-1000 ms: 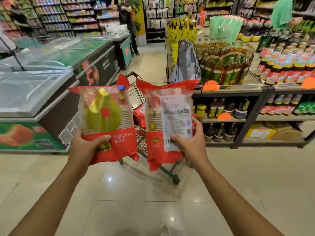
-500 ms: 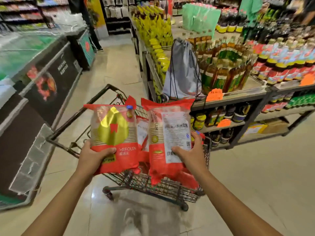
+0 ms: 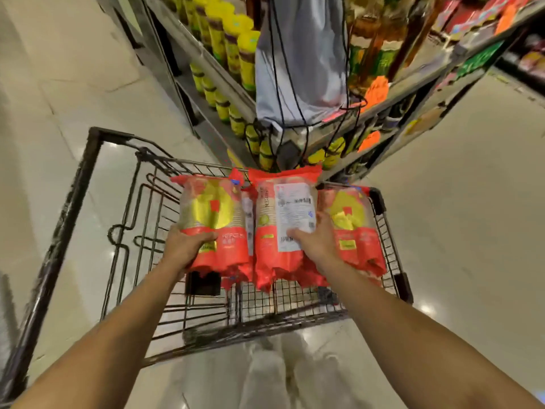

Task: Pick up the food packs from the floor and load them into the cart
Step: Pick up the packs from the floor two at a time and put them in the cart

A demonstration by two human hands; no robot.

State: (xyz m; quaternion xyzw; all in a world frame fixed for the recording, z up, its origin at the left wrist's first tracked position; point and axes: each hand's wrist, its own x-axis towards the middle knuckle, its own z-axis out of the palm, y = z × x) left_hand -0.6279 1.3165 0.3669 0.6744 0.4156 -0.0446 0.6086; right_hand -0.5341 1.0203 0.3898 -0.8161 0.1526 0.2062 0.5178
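Note:
My left hand (image 3: pixel 188 246) grips a red food pack with a gold emblem (image 3: pixel 213 214) by its lower left edge. My right hand (image 3: pixel 317 240) grips a second red food pack (image 3: pixel 283 219), its white label side up. Both packs hang over the wire cart (image 3: pixel 141 231), at its far right end. Another red pack with a gold emblem (image 3: pixel 351 228) lies in the cart to the right of my right hand, and more red packaging shows beneath the held packs.
A shelf unit (image 3: pixel 413 81) with yellow-capped bottles and sauce bottles stands just beyond the cart. A grey drawstring bag (image 3: pixel 298 60) hangs from its corner. The cart's dark handle bar (image 3: pixel 62 231) runs along the left. Pale tiled floor lies on both sides.
I have come close to the cart and the camera has tipped downward. Both hands have lowered the two packs from chest height down over the cart's basket.

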